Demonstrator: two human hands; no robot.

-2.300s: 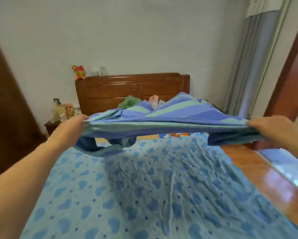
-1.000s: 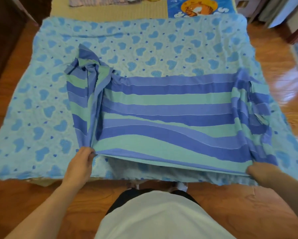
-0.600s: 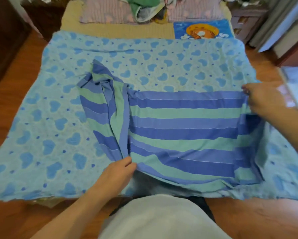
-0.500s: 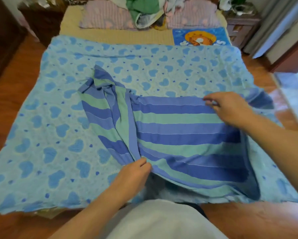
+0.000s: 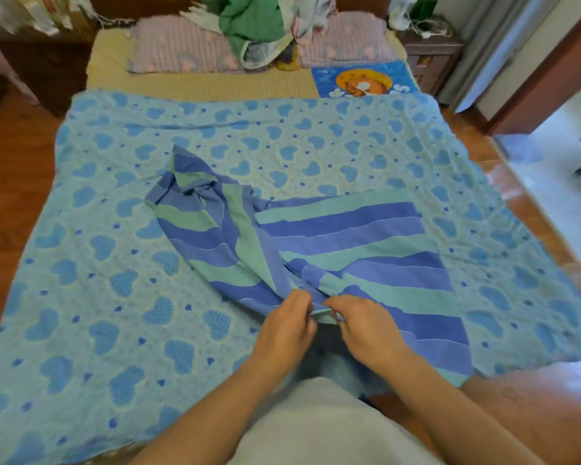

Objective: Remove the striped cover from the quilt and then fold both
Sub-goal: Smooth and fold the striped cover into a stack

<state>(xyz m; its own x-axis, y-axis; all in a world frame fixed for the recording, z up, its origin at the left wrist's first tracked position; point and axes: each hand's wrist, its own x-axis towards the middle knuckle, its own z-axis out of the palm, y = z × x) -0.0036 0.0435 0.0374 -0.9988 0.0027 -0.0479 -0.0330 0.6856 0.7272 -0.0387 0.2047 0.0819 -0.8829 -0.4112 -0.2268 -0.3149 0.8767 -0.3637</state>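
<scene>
The cover lies half folded on the quilt. The left hand and right hand both pinch its near edge together. Next, probably line up corners and smooth it flat

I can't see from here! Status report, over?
Both hands, left hand and right hand, pinching striped cover near edge. Cover off, bunched on heart quilt. Nothing blocking.

The person wears a plain white top, loose over the torso, with no print or marking showing. Both forearms are bare up to the left hand and right hand; no sleeve, watch, ring or glove shows on either.
</scene>
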